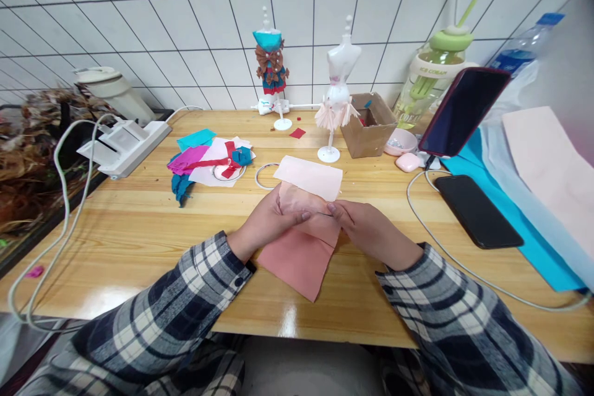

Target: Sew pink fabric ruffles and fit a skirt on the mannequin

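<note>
we saw the left hand (269, 218) and the right hand (366, 226) over the near middle of the tabletop (185, 260). the fingers (342, 216) of both were closed, pinching the pink paper (299, 260) between them. on its far side we saw a paler sheet (310, 174); farther stood the white dress form (342, 65), the cardboard box (371, 136) at its right.

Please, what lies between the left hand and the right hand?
The head view shows pink material stretching from the left hand to the right hand, both holding it. A thin dark line against it is too small to identify.
</note>
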Action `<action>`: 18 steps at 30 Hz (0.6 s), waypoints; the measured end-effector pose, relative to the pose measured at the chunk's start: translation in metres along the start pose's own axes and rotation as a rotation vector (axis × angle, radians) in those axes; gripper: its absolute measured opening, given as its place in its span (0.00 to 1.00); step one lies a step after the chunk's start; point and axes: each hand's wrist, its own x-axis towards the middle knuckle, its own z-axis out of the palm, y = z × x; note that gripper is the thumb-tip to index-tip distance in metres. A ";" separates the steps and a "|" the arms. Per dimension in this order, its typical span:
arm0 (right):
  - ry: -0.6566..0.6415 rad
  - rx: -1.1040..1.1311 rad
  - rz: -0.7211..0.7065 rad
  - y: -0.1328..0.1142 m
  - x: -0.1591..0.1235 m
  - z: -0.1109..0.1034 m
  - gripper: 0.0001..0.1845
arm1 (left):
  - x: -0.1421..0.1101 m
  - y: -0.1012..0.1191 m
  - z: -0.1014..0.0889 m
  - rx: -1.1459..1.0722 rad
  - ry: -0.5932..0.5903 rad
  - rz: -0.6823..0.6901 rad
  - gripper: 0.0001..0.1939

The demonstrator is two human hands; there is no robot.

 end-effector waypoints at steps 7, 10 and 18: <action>-0.012 -0.030 0.019 -0.003 -0.001 -0.001 0.25 | -0.002 -0.002 0.000 0.018 0.029 -0.007 0.30; -0.009 -0.016 0.024 -0.003 -0.001 -0.001 0.26 | -0.001 -0.005 -0.002 0.003 0.010 -0.012 0.27; 0.000 -0.007 0.024 0.000 -0.001 -0.002 0.26 | -0.002 -0.007 -0.004 0.030 0.007 -0.024 0.27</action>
